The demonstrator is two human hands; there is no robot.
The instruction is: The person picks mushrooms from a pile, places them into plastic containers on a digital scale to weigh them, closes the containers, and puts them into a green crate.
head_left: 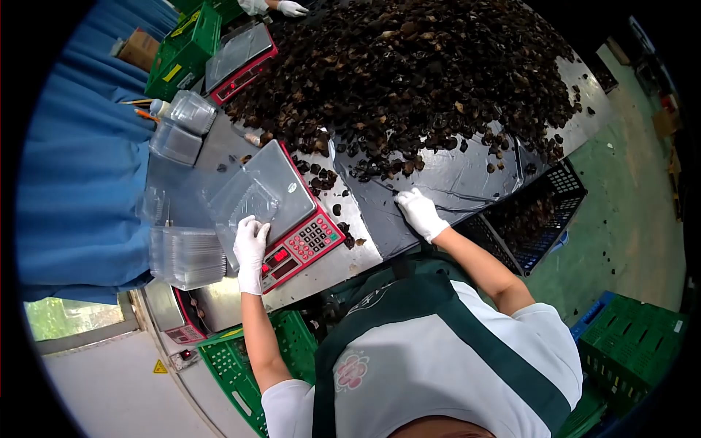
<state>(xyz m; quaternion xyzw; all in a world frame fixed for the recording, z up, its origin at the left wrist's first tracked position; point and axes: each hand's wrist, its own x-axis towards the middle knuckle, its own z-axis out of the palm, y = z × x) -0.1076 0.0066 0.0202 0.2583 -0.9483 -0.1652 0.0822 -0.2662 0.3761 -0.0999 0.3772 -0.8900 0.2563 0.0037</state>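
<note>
My left hand (250, 252), in a white glove, has its fingers closed on the near edge of a clear plastic container (244, 201). That container lies open over the grey plate of a red scale (310, 244) with lit red digits. My right hand (420, 212), also gloved in white, rests on dark plastic sheeting (376, 219) with its fingers curled downward; whatever is under the fingertips cannot be made out. Beyond it spreads a large heap of dark brown, curled pieces (409, 80). A few loose pieces lie beside the scale.
Stacked clear containers (188, 257) stand left of the scale. A second red scale (241, 62) and green crate (186, 51) are at the upper left. Black crates (544, 212) sit right of the table, green crates (631, 350) lower right. A co-worker's gloved hand (292, 9) shows at the top.
</note>
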